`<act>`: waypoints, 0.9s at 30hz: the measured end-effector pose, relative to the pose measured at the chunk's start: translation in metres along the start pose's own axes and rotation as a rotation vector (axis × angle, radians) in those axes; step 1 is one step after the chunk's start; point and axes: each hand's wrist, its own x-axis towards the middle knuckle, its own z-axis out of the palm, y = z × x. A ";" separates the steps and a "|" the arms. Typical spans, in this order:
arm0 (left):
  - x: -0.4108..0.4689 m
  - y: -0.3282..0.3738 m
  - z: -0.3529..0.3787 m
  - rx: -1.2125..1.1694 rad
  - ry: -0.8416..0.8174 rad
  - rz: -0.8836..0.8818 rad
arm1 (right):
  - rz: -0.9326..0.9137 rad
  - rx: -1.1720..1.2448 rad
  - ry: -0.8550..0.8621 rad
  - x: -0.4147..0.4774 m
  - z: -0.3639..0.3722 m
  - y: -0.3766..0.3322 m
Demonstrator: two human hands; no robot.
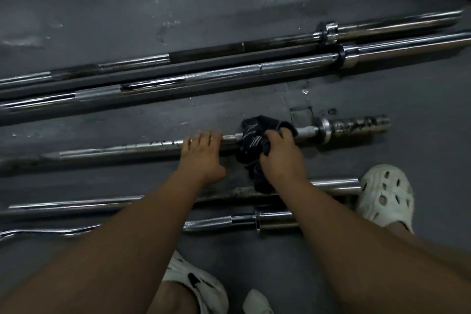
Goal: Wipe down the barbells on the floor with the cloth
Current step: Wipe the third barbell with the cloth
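- The worn, speckled steel barbell (122, 151) being wiped lies on the grey floor (153, 7) across the middle of the view. It runs left to right, with its pitted sleeve end at the right.
- The dark, crumpled fabric cloth (251, 135) is bunched round that barbell's shaft just inside the collar. A loose tail of it trails down towards the nearer bars.
- The barbell looks heavy, rigid and round, so it would probably roll rather than slide. The smooth chrome stretches are likely slippery. It seems best pinned at the shaft, close to the patch being rubbed, and turned where it lies rather than lifted.
- The cloth is soft and light and should wrap the shaft easily (a full handful would give more rubbing surface than a fingertip pinch).
- The right hand (280, 158) has its fingers curled over the cloth and clamps it against the shaft.
- The left hand (201, 153) sits just left of the cloth, not touching it. Its fingers lie fairly straight across the shaft and press down, with the thumb apart on the near side. It is hard to tell whether the fingertips hook the far side.
- Two long chrome barbells (229, 76) lie side by side farther off.
- A straight steel bar (76, 205) and a bent curl bar (216, 223) lie nearer, partly under the forearms.
- A white perforated clog (387, 196) stands at the right.
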 end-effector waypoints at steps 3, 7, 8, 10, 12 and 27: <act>-0.032 0.006 0.000 -0.044 -0.029 -0.036 | -0.031 -0.016 0.020 -0.022 -0.015 0.000; -0.077 0.015 -0.001 -0.058 0.036 -0.058 | -0.094 -0.024 0.098 -0.058 -0.022 -0.005; -0.086 0.018 -0.003 -0.070 0.071 -0.061 | -0.109 -0.024 0.114 -0.066 -0.023 -0.006; -0.101 0.026 -0.007 -0.103 0.127 -0.063 | -0.120 -0.024 0.141 -0.081 -0.026 -0.008; -0.116 0.035 -0.012 -0.120 0.160 -0.035 | -0.116 -0.013 0.164 -0.095 -0.029 -0.008; -0.168 0.034 -0.003 -0.331 0.234 -0.142 | 0.002 0.099 0.196 -0.164 -0.037 0.025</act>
